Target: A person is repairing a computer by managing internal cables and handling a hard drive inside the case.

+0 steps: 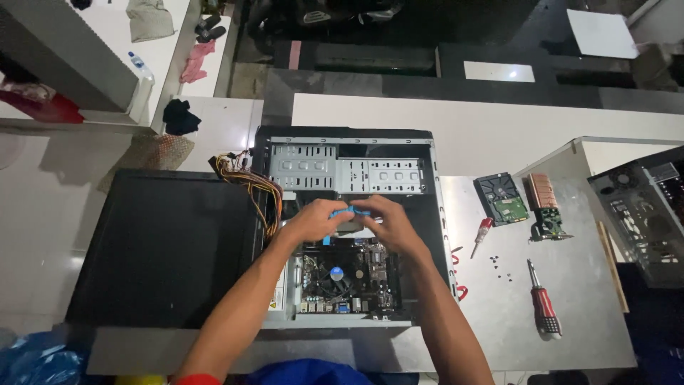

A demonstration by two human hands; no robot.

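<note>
An open desktop computer case [427,214] lies on its side on a grey table, its green-black motherboard [342,278] with a round fan exposed. My left hand [313,219] and my right hand [388,222] meet over the inside of the case, just above the motherboard. Both pinch a thin blue cable [349,211] that runs between the fingers. Under the hands lies a greyish part that I cannot make out. A bundle of yellow and black power wires [253,189] spills over the case's left edge.
The black side panel [160,246] lies left of the case. On the right of the table [499,314] rest a bare hard drive [502,198], a copper-finned card [545,203], two red-handled screwdrivers [543,303], several small screws [499,265], and another open case [645,214].
</note>
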